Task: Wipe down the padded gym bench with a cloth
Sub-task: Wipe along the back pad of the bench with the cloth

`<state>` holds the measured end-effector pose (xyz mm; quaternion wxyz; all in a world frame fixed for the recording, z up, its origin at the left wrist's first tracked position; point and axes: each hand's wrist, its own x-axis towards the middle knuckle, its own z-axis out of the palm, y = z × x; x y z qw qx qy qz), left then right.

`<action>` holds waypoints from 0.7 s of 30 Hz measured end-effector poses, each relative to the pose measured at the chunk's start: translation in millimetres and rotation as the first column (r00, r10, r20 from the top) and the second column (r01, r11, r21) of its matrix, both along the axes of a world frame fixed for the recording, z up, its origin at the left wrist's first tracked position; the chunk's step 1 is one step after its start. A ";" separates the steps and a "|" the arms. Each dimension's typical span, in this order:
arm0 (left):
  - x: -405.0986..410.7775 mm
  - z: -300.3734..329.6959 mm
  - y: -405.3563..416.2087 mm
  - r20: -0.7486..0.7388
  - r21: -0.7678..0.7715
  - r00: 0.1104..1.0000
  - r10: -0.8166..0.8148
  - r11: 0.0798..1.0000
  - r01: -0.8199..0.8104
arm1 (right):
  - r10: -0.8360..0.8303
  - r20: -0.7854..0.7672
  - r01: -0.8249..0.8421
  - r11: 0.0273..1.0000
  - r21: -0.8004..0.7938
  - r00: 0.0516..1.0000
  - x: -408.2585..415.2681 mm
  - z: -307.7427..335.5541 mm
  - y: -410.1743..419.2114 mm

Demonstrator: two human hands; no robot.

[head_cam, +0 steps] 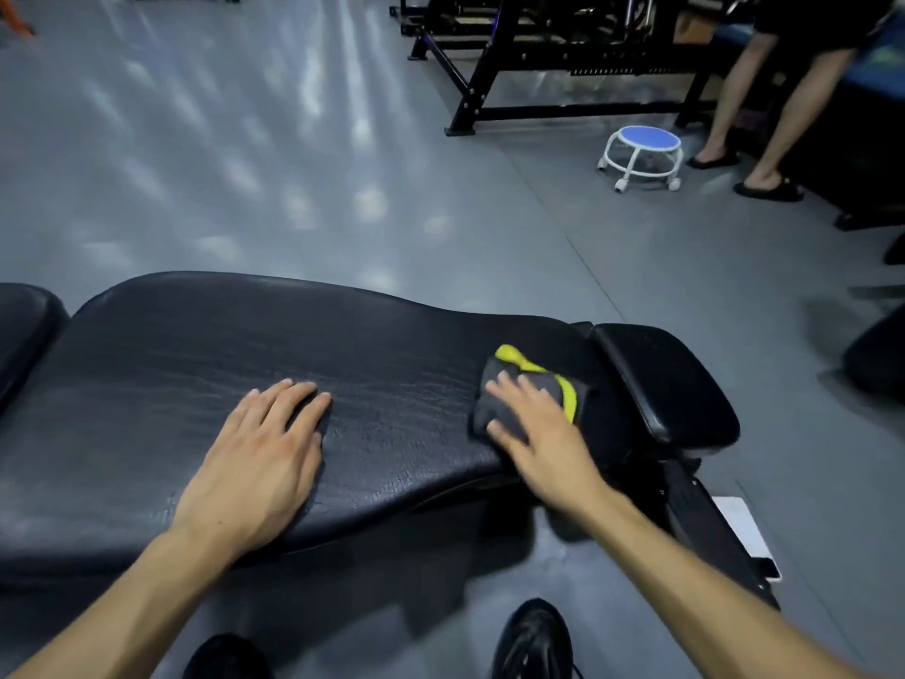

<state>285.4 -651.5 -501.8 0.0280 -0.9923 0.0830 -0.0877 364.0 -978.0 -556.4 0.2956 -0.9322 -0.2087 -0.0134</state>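
Observation:
The black padded gym bench point(196, 355) stretches across the view in front of me, its leather creased and shiny. A grey cloth with a yellow-green edge point(563, 389) lies folded near the pad's right end. My right hand point(534, 428) presses flat on that cloth with straight, spread fingers. My left hand point(259, 458) rests palm down on the bare pad nearer the middle, fingers straight. A smaller black pad point(671, 379) adjoins the bench at the right end.
Grey gym floor surrounds the bench. A small blue-topped white stool on castors point(644, 156) stands beyond, beside a black machine frame point(553, 66). A person's bare legs in sandals point(754, 139) stand at the far right. My black shoes point(534, 639) are below the bench.

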 end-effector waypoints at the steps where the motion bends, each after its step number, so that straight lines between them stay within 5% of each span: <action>1: 0.0 -0.2 0.8 0.001 0.000 1.000 0.001 1.000 -0.001 | 0.101 -0.003 -0.101 0.995 -0.011 0.995 -21.9 2.8 -4.2; 3: 0.2 -0.3 1.3 -0.004 -0.008 1.000 0.006 1.000 -0.006 | 0.172 0.012 -0.171 0.984 -0.041 0.985 -20.3 5.4 -29.4; 7: 0.0 -0.3 -0.2 -0.006 -0.022 1.000 0.009 1.000 -0.009 | -0.314 -0.162 0.307 0.949 -0.065 0.935 55.7 4.8 -77.3; 9: -0.9 -1.5 -0.4 -0.009 -0.028 1.000 0.015 0.999 -0.015 | -0.411 -0.168 0.403 0.912 -0.077 0.896 59.8 0.4 -68.7; 13: 9.9 -3.7 -11.5 -0.027 -0.076 0.999 -0.035 0.997 0.033 | -0.134 -0.041 0.136 0.990 0.044 0.990 -23.6 -1.9 -22.6; 16: 21.8 -10.3 -44.5 -0.054 -0.123 0.988 -0.145 0.983 0.137 | 0.056 -0.017 -0.056 0.998 -0.014 0.998 -35.4 -1.2 -46.2; 18: 23.7 -17.3 -63.7 -0.072 -0.106 0.978 -0.198 0.976 0.190 | -0.107 -0.064 0.106 0.994 -0.019 0.992 -8.0 -6.5 -73.4; 21: 22.1 -20.5 -71.9 -0.066 -0.073 0.975 -0.210 0.976 0.205 | -0.470 -0.186 0.482 0.876 0.022 0.863 27.5 -6.6 -101.8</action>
